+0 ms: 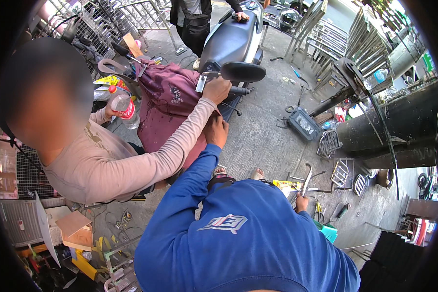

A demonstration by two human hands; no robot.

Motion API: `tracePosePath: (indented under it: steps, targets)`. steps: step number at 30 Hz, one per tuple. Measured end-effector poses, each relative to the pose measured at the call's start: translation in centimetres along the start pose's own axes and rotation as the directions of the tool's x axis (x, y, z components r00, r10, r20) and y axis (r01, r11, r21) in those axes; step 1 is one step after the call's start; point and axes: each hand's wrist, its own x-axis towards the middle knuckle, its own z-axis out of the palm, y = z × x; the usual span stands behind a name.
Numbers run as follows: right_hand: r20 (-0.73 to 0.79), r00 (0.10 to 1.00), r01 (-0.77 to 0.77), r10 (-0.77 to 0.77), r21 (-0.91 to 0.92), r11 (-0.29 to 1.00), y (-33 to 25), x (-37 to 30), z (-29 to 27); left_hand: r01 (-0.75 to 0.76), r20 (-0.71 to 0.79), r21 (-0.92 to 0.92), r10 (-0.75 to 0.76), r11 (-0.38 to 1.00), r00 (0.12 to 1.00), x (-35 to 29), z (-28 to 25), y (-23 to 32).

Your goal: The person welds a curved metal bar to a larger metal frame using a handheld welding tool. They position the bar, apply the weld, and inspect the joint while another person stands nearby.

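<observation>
My left hand (217, 132) is closed on the edge of a maroon cloth (163, 109) draped over the front of a parked motor scooter (231, 41). Low on the right, my right hand (301, 202) grips the lower end of a curved silver metal bar (307, 177), which points up and away from me. Beside my left hand, a co-worker's hand (216, 90) is at the scooter's handlebar, under the black mirror (243, 72). That person's other hand holds a clear plastic bottle (124, 108) with a red cap and label.
A grey tool case (302, 122) lies on the concrete floor at right, near bent metal racks (343, 173) and a large dark cylinder (394, 129). Another person (195, 31) stands beyond the scooter. Cardboard pieces (76, 231) and metal frames (121, 267) crowd the lower left.
</observation>
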Motion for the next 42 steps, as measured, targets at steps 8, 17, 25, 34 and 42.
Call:
tracePosePath:
  steps: [8, 17, 25, 34, 42]
  targets:
    - [-0.039, 0.998, 0.051, -0.057, -0.143, 0.988, -1.5, -1.9, 0.4, 0.08, 0.122, 0.094, -0.091, 0.992, 0.988, 1.7, 1.2, 1.1]
    - [-0.115, 0.991, 0.058, -0.065, -0.059, 0.997, 2.4, 0.0, 1.4, 0.102, 0.221, 0.007, -0.101, 0.995, 0.97, -1.6, -0.4, -0.2]
    - [-0.152, 0.988, -0.028, 0.015, -0.082, 0.996, 5.1, -3.4, 1.7, 0.179, 0.327, -0.119, -0.132, 0.977, 0.936, -0.3, -3.4, -1.0]
    - [-0.187, 0.981, -0.065, 0.055, -0.05, 0.997, 5.0, -10.6, 1.5, 0.048, 0.32, -0.276, 0.045, 0.96, 0.946, 0.8, -4.3, -3.3]
    - [-0.269, 0.961, -0.068, 0.064, -0.006, 0.998, 8.3, -17.0, 2.0, -0.077, 0.321, -0.251, 0.158, 0.965, 0.934, -2.7, -4.4, -6.2]
